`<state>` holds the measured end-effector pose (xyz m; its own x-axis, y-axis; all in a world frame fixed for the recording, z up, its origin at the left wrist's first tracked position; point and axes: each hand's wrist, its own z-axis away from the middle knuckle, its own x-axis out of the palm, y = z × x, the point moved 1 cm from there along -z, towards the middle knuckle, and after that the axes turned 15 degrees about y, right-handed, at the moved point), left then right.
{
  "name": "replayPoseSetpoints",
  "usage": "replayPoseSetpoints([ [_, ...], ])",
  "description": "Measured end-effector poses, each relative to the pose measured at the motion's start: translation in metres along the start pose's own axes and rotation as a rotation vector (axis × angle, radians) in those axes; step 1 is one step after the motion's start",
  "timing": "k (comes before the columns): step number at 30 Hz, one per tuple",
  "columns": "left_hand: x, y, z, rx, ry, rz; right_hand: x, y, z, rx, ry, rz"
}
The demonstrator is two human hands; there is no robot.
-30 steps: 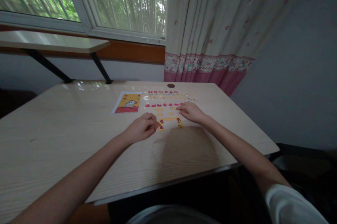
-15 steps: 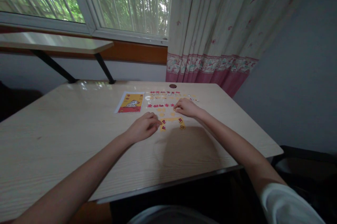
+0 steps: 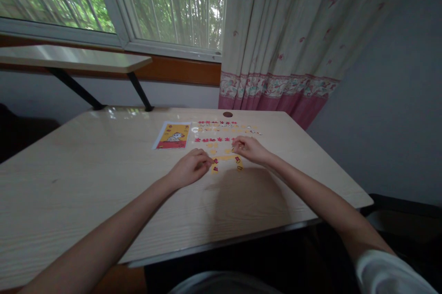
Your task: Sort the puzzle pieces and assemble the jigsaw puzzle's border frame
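Partly joined yellow jigsaw puzzle pieces (image 3: 226, 158), with red and gold motifs, form an upside-down U on the desk. At their upper left corner is my left hand (image 3: 191, 166), fingers curled and tips touching the edge; whether it grips anything is hidden. My right hand (image 3: 251, 149), thumb and forefinger pinched on a small yellow puzzle piece (image 3: 233, 149), is just above the top right of the joined strip. Loose yellow pieces (image 3: 212, 146) lie between the strip and a row of red pieces (image 3: 210, 140). More loose pieces (image 3: 214, 123) lie in rows farther back.
A printed reference picture (image 3: 174, 136) of a white cartoon animal lies left of the pieces. Behind it, a raised shelf (image 3: 76, 57) on black legs stands on the desk (image 3: 103, 183). A round cable hole (image 3: 227, 114) is near the back edge, by the curtain (image 3: 276, 45).
My right hand has come slightly nearer and to the right, down toward the joined strip, with the small yellow piece in its pinch. My left hand stays at the corner.
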<state>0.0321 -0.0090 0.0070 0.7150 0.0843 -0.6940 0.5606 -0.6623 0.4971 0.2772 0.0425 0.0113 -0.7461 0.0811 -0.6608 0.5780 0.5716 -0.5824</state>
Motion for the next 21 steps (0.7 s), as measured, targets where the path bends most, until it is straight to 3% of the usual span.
replayPoseSetpoints([
  [6, 0.013, 0.012, -0.001, -0.225, 0.092, 0.212, 0.009, -0.022, 0.027, 0.182, 0.11, -0.336],
  [12, 0.019, 0.024, -0.004, -0.441, 0.185, 0.349, 0.023, -0.047, 0.033, 0.318, 0.14, -0.504],
  [17, 0.019, 0.027, -0.005, -0.508, 0.228, 0.462, 0.028, -0.047, 0.036, 0.283, 0.223, -0.483],
  [21, 0.018, 0.028, -0.005, -0.537, 0.258, 0.469, 0.027, -0.049, 0.039, 0.134, 0.282, -0.362],
])
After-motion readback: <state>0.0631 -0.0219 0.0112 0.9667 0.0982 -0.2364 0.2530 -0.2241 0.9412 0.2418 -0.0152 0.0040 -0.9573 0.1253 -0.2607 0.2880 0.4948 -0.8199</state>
